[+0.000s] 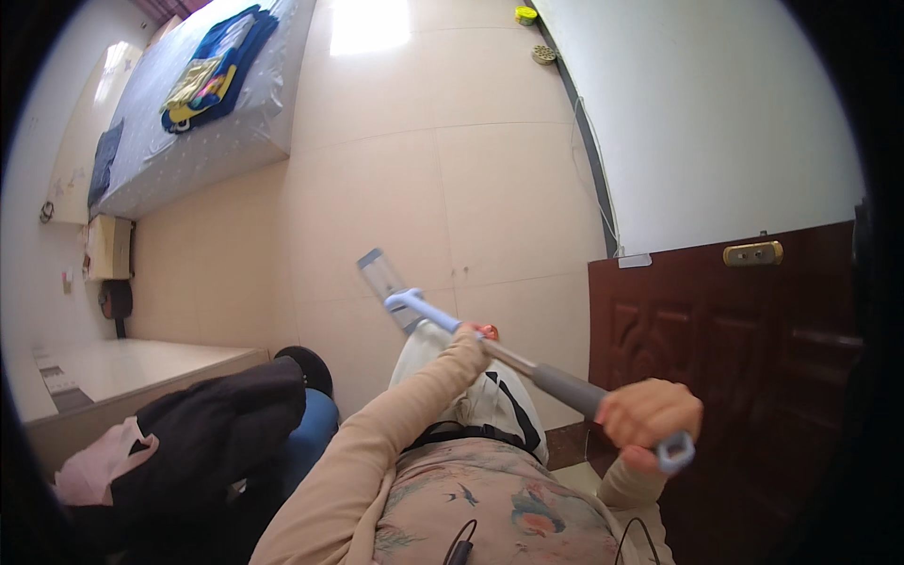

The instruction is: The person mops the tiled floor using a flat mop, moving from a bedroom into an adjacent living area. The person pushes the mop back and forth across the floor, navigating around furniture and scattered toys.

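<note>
Both my hands are on a flat mop [512,360] held slantwise across my body. My left hand [469,345] wraps the shaft just above its light blue lower part. At the upper end, my right hand [648,415] grips the pole past the grey foam sleeve [568,388], beside a pale blue end loop [676,452]. The flat rectangular mop head [381,275] lies ahead of my legs, over the beige tiled floor [374,198]. Whether it touches the tiles, I cannot tell. A small orange-red thing [489,331], partly hidden, shows beside my left hand.
At the far left stands a bed [247,134] bearing folded blankets [219,67]. A dark jacket [219,424] drapes over a blue seat [311,438] at near left. On the right are a brown door [706,332] and a thin cable [597,162] along the wall.
</note>
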`<action>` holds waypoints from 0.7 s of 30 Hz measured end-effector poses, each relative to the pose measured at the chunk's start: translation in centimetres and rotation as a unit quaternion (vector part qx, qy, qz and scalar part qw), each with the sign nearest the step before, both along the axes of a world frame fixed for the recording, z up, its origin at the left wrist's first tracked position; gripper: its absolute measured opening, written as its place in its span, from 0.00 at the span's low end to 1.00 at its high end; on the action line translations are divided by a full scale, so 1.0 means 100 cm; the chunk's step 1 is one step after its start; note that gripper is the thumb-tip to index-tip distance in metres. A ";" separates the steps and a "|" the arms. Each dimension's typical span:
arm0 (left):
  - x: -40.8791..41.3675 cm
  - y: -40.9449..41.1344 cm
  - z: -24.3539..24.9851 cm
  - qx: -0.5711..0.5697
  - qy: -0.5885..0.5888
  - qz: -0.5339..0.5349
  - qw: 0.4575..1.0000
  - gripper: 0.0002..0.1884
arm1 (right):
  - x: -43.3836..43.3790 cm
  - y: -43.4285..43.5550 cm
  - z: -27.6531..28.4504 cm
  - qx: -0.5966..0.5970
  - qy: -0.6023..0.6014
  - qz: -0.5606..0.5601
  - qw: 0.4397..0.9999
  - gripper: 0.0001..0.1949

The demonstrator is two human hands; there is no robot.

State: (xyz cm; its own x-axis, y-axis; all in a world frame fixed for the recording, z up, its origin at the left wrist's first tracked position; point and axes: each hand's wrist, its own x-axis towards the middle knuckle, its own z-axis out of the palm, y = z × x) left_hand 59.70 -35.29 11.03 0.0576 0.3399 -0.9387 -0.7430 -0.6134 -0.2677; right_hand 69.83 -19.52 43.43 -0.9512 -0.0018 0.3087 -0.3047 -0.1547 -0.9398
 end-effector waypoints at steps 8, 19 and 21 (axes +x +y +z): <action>0.020 0.031 0.049 0.012 0.051 -0.051 0.997 0.04 | 0.015 -0.024 0.034 0.142 0.050 0.057 0.987 0.12; -0.002 -0.133 -0.062 0.013 0.149 -0.026 0.988 0.10 | -0.002 -0.142 -0.044 -0.019 0.087 0.000 0.996 0.15; -0.018 -0.178 -0.086 -0.029 0.183 -0.020 0.982 0.14 | -0.004 -0.183 -0.063 -0.035 0.039 -0.082 0.995 0.16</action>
State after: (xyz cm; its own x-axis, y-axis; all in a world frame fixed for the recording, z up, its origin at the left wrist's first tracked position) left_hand 57.92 -53.05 2.48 -0.2754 0.2899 -0.9166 -0.8067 -0.5882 0.0564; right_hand 69.43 -37.86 37.12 -0.9103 0.1759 0.3746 -0.4020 -0.1610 -0.9014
